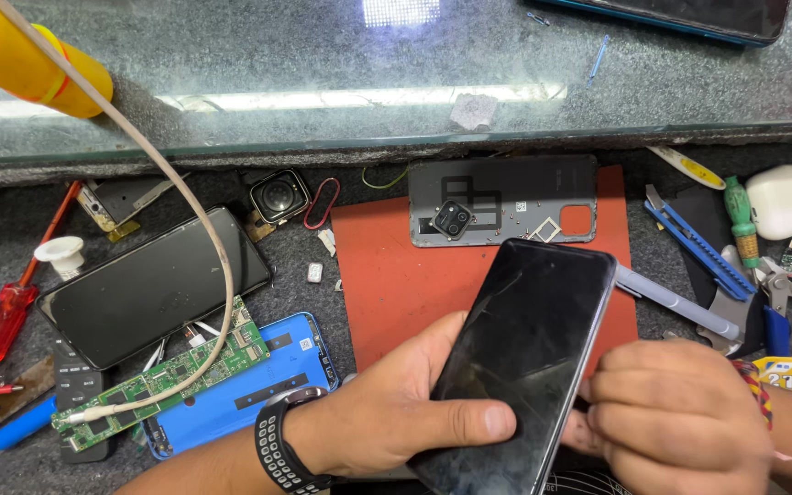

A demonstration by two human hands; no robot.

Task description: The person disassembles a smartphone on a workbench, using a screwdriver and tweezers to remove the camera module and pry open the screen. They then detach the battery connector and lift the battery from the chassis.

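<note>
At the near edge of the worktop (11, 229) we see our left hand (387, 412) gripping a dark phone (524, 348), thumb laid across its cracked glass. The phone's lower end is cut off by the frame. Our right hand (676, 426) is curled closed against the phone's right side; whatever its fingers pinch is hidden beneath them. A grey pen-like tool (676, 307) pokes out from behind the phone. Under both lies a red mat (382, 275), and at its far edge rests a grey back cover (506, 206) with its camera module. Left of the mat, a green circuit board (162, 376) partly covers a blue phone shell (258, 380).
</note>
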